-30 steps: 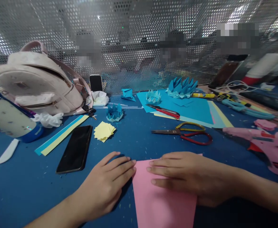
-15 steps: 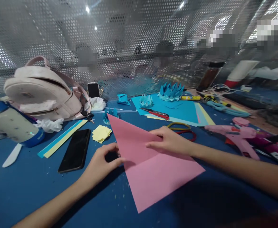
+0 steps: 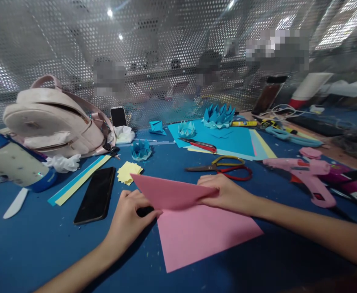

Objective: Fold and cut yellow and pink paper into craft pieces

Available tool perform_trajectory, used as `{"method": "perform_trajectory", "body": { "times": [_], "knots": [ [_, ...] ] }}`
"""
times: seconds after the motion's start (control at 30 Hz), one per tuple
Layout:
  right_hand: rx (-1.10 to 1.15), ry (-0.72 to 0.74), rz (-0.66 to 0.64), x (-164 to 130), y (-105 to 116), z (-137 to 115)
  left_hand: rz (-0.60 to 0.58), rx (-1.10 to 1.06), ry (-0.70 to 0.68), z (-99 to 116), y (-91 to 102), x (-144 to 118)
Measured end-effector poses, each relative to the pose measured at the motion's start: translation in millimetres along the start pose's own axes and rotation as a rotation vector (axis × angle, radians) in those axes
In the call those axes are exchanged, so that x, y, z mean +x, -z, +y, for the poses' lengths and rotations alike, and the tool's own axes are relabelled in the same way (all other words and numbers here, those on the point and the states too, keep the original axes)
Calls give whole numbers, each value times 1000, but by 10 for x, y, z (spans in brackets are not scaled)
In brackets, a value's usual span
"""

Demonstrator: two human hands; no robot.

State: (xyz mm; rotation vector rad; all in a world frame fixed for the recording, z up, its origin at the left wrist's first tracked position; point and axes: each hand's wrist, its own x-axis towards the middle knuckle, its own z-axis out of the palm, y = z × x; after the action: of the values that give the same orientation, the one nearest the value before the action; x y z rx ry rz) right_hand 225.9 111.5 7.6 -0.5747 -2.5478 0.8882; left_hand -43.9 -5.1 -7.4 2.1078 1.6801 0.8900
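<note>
Pink paper (image 3: 202, 234) mid-fold on blue mat (image 3: 44, 244).
Left hand (image 3: 129, 217) pinches its lifted flap; right hand (image 3: 224, 194) pinches the flap's far edge.

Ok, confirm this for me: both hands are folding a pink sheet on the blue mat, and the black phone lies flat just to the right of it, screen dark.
One detail is off. The head view shows the black phone lying flat to the left of the pink sheet, beside the left hand, not to the right. The rest holds: both hands, the right hand included, fold the sheet on the blue mat, and the screen is dark.
</note>
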Motion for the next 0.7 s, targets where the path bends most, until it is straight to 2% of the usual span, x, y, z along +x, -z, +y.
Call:
{"method": "perform_trajectory", "body": {
  "times": [0.13,0.27,0.4,0.53,0.7],
  "knots": [
    [-26,17,-17,7,-8,-8,5,-30,47,1,-36,-4],
    [114,-202,-29,9,26,-85,-12,-154,203,30,-59,13],
    [224,-361,31,12,32,-120,-8,-285,305,75,-46,28],
    [257,-438,48,24,10,-114,-4,-337,337,109,-35,26],
    [273,-464,36,32,13,-118,3,-367,316,129,-27,22]
  ]
}}
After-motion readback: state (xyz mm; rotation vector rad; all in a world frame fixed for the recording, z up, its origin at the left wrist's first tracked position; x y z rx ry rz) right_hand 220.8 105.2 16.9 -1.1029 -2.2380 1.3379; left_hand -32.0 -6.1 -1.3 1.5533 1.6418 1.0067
